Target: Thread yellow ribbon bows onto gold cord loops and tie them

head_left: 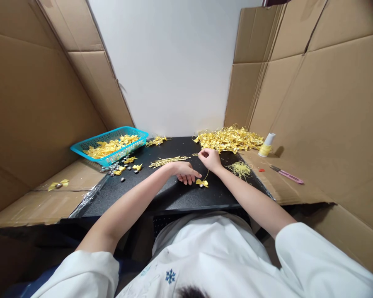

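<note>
My left hand (186,171) rests on the black table (174,194), fingers curled down beside a small yellow ribbon bow (202,182) with a silver bell. My right hand (209,157) is pinched on a thin gold wire (196,154) that runs down to the bow. A bundle of gold wires (168,161) lies just left of both hands.
A turquoise basket (112,144) of yellow bows stands at the back left, with loose bows and silver bells (119,168) in front of it. A heap of yellow bows (230,139), a thread spool (266,145), gold scraps (240,169) and a pink cutter (288,175) lie right. Cardboard walls enclose both sides.
</note>
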The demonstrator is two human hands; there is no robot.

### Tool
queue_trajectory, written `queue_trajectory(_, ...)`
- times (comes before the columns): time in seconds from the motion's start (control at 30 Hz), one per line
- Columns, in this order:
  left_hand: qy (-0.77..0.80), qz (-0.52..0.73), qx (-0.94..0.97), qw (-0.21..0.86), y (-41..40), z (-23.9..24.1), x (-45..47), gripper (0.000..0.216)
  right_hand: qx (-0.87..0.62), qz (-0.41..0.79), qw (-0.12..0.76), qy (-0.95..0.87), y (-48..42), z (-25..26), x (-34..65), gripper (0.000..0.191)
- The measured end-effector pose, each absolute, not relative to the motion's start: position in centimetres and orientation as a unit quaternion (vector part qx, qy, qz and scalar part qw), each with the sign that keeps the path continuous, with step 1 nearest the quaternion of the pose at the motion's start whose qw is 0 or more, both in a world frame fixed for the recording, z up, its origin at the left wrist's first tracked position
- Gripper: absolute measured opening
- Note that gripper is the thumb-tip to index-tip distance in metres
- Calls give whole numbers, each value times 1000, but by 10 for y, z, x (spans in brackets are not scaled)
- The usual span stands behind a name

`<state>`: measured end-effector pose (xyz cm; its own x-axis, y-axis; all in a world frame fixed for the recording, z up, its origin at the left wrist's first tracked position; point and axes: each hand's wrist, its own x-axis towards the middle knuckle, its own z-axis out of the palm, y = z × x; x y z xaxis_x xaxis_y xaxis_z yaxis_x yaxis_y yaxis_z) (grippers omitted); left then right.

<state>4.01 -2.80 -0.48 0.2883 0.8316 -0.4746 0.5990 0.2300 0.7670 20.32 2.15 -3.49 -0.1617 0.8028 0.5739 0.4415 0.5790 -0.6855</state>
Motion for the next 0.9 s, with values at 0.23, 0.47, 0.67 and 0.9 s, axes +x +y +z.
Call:
queue_trajectory(0.23,549,46,617,563,-34,1,59,31,-421,199,492,-736,20,-33,202,7)
queue_trajectory(0.47,536,274,607,519,-21,-15,47,25,-409,224,503,-727,25,-31,206,11)
queue_trajectory(0.67,496,524,553,417,-11,-28,39,34,-364,234,506,-746,34,-29,214,10)
queue_trajectory(0.9,450,586,545,398,-16,-26,46,42,-333,225,493,-772,31,-35,210,9)
